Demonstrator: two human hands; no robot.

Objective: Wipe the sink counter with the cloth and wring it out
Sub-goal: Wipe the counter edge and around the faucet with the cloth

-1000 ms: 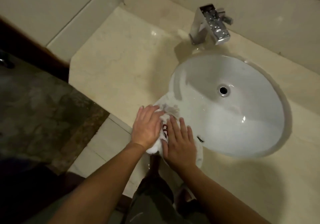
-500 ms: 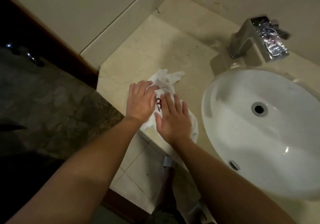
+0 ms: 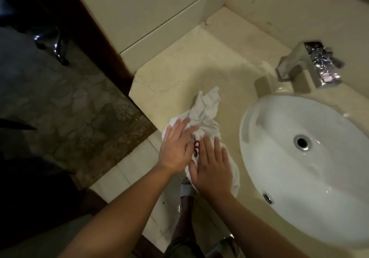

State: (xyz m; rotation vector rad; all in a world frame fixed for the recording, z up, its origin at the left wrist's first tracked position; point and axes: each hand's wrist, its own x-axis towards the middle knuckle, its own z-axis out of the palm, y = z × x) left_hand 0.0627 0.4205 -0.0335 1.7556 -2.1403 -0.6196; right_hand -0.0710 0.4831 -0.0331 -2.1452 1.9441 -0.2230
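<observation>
Since half a second ago, when both hands already lay on the crumpled white cotton cloth with red lettering, the bundle has slid a little farther from the oval white ceramic basin; a second ago it sat right at the basin's rim. That drift reads as a wiping stroke carrying outward along the beige marble worktop, so the wiping part of the task looks to be under way and the wringing not yet begun.

The left hand lies flat on the cloth's side away from the basin, fingers straight and spread. The right hand presses down on the basin side of the cloth, fingers straight and close together. Neither hand curls round the fabric. The cloth rests on the worktop just beside the basin's rim, one loose tail pointing away from the person and its near edge hanging over the worktop's front.

Counted: one cloth, two hands, one basin with one drain and one overflow hole, and one square chrome tap behind the basin. The worktop stretch far from the basin, toward the corner wall, probably remains to be wiped.
</observation>
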